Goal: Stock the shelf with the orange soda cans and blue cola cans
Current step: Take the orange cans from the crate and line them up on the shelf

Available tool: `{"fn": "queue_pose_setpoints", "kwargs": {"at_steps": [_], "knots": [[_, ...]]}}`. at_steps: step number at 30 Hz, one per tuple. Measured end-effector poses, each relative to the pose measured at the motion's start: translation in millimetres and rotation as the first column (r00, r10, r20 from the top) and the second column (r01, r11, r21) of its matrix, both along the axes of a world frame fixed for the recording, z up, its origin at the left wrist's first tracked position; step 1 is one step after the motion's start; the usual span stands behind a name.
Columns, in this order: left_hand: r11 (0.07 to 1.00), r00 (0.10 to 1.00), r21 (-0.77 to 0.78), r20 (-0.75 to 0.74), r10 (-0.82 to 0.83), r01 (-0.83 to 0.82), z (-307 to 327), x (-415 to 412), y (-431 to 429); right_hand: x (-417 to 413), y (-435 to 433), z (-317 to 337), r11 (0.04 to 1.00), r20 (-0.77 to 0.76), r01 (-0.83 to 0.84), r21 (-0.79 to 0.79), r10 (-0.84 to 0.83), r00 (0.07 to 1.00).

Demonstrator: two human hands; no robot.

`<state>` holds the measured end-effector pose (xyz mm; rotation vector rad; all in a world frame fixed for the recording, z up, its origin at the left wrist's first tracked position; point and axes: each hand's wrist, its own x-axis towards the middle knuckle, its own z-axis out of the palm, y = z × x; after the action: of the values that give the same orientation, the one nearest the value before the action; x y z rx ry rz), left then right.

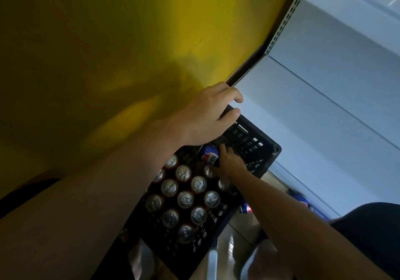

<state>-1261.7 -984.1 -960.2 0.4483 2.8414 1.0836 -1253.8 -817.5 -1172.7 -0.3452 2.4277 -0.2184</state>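
Dim, yellow-tinged light. The wall [108,41] glows brightest in a band near its middle and sinks into murky shadow leftward. The shelf [324,89] reads pale blue-white, with glints at top right. In the dark crate [249,136] the can tops [185,199] catch soft highlights. The near arm [86,204] looks smeared, perhaps by motion; straight edges bow toward the borders.

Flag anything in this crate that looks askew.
One blue cola can lies tilted, label showing, at the crate's far end, held by the right hand; the other cans stand upright, tops showing.
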Motion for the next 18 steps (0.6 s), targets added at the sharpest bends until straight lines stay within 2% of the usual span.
{"fn": "queue_pose_setpoints", "kwargs": {"at_steps": [6,10,15,18], "knots": [[0.999,0.999,-0.035,0.024,-0.037,0.038,-5.2,0.3,5.8,-10.6,-2.6,-17.3,0.943,0.096,0.311,-0.116,-0.301,0.949],[0.999,0.998,-0.03,0.053,-0.041,0.042,-7.9,-5.1,4.4,-16.0,-0.6,-23.0,0.909,0.106,0.381,-0.168,-0.368,0.924],[0.999,0.996,-0.031,0.083,-0.009,0.012,-9.8,-12.9,-2.8,-15.9,-1.5,-23.2,0.903,0.145,0.386,-0.188,-0.363,0.921],[1.0,0.996,-0.028,0.09,-0.003,0.005,-9.8,-14.3,-4.9,-2.9,-0.2,-21.9,0.86,0.147,0.449,-0.242,-0.425,0.893]]}}
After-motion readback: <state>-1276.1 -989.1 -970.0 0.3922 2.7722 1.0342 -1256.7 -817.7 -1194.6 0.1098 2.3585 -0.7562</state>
